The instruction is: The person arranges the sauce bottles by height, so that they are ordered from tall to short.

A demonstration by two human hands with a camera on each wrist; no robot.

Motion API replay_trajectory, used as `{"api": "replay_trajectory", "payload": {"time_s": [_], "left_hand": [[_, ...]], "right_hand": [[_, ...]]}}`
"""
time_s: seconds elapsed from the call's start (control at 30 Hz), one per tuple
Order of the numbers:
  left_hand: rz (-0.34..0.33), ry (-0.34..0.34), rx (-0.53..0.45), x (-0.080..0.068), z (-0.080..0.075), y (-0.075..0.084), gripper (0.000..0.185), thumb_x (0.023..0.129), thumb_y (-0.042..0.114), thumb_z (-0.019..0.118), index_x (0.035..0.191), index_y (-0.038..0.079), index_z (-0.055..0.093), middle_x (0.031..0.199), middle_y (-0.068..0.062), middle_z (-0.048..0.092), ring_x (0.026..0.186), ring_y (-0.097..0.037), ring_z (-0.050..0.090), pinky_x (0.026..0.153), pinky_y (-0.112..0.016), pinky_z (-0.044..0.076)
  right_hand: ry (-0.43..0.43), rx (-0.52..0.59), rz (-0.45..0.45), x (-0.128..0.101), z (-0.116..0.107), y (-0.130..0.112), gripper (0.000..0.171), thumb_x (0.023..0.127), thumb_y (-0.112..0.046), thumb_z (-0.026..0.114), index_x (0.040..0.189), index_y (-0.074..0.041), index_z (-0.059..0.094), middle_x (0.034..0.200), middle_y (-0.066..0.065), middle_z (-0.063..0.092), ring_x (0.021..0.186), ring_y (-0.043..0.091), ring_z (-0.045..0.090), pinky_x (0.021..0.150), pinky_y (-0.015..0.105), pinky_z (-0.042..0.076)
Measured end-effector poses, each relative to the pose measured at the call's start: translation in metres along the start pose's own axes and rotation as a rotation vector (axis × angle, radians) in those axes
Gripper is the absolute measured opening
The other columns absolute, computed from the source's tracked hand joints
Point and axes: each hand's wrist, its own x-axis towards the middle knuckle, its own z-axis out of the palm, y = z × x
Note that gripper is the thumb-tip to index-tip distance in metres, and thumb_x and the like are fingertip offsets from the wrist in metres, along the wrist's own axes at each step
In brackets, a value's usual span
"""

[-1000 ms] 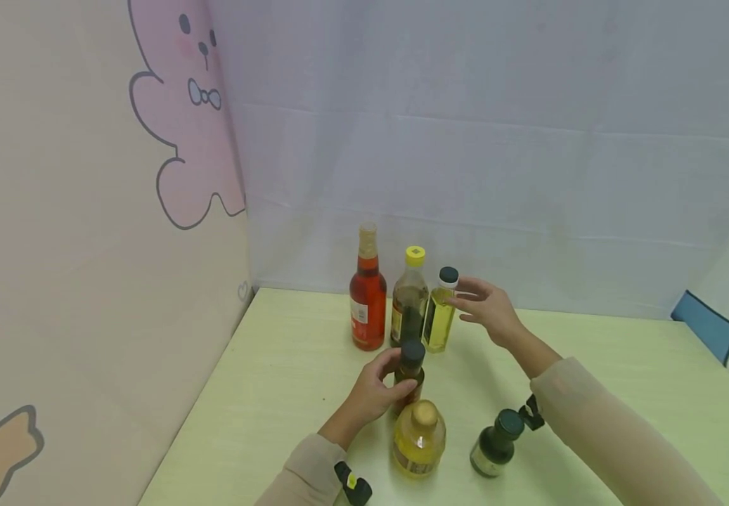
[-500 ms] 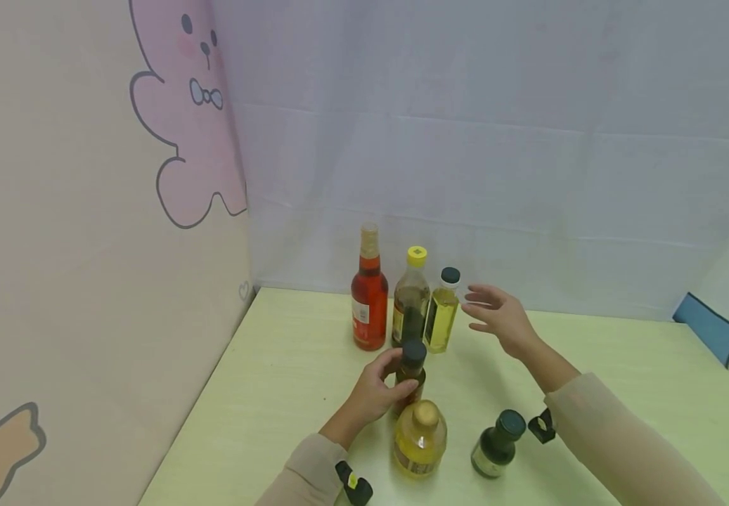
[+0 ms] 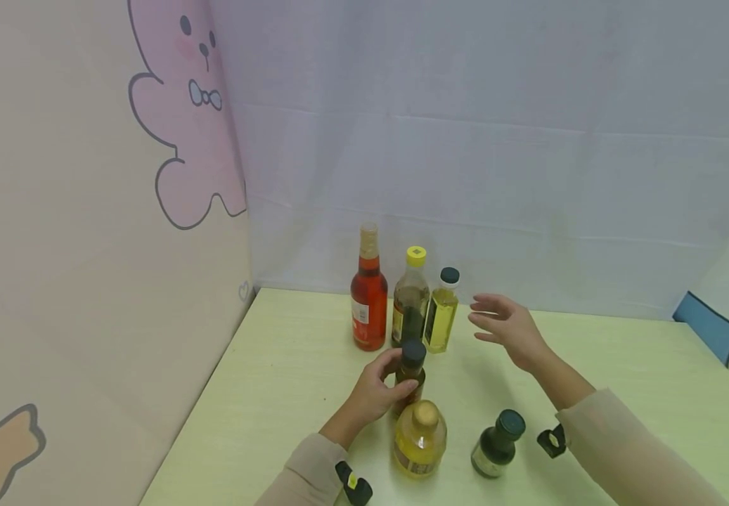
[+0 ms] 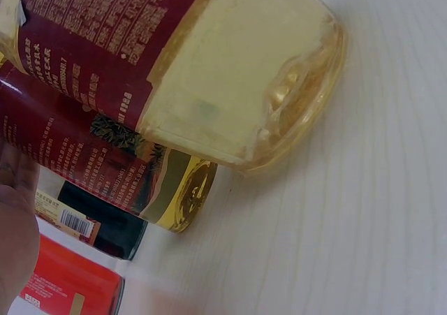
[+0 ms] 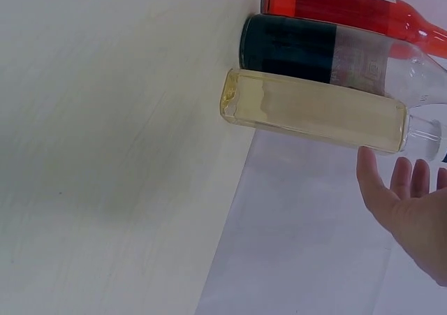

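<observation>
My left hand (image 3: 373, 390) grips a small dark-capped bottle (image 3: 410, 383) near its neck, thumb on one side and fingers behind. In the left wrist view this bottle (image 4: 84, 147) shows a dark red label and yellow liquid at its base. My right hand (image 3: 508, 329) hangs in the air with fingers spread and holds nothing. Just left of it stands a square clear bottle of yellow oil (image 3: 442, 320) with a black cap. Beside that are a yellow-capped bottle (image 3: 410, 299) with dark contents and a tall bottle of red liquid (image 3: 369, 309).
A round gold-capped bottle (image 3: 420, 443) stands close in front of the gripped one. To its right is a short dark green bottle (image 3: 493, 446). The pale table (image 3: 288, 379) meets a hanging white cloth (image 3: 497, 140) at the back and a printed panel (image 3: 117, 281) on the left.
My right hand has come away from the square oil bottle, drawing back to the right and slightly down. My left hand keeps its hold on the small bottle, and all bottles stay in place.
</observation>
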Motion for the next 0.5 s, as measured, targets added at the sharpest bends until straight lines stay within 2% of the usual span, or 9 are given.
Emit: {"api": "replay_trajectory", "payload": {"time_s": [0.2,0.37,0.5], "left_hand": [[-0.008,-0.001,0.007,-0.001,0.000,0.001,0.042,0.082,0.007,0.065,0.121,0.002,0.049,0.108,-0.006,0.058,0.105,-0.018,0.051,0.094,-0.037,0.036],[-0.022,0.004,-0.001,-0.002,0.000,0.001,0.042,0.082,0.007,0.065,0.121,0.003,0.050,0.108,-0.004,0.058,0.105,-0.017,0.051,0.094,-0.037,0.035],[-0.012,0.001,-0.008,-0.002,0.000,0.001,0.042,0.082,0.006,0.065,0.121,0.002,0.049,0.108,-0.005,0.058,0.105,-0.018,0.051,0.094,-0.039,0.035]], "right_hand": [[-0.018,0.020,-0.025,-0.012,-0.001,-0.003,0.055,0.083,-0.016,0.067,0.126,0.005,0.040,0.116,0.016,0.049,0.106,0.028,0.053,0.079,0.044,0.046],[-0.034,0.014,-0.033,-0.019,0.000,-0.003,0.051,0.084,-0.015,0.066,0.124,0.005,0.042,0.115,0.014,0.051,0.100,0.018,0.056,0.079,0.043,0.046],[-0.041,-0.005,-0.032,-0.025,0.000,-0.003,0.051,0.084,-0.015,0.066,0.123,0.007,0.042,0.117,0.018,0.049,0.100,0.018,0.056,0.078,0.041,0.047]]}}
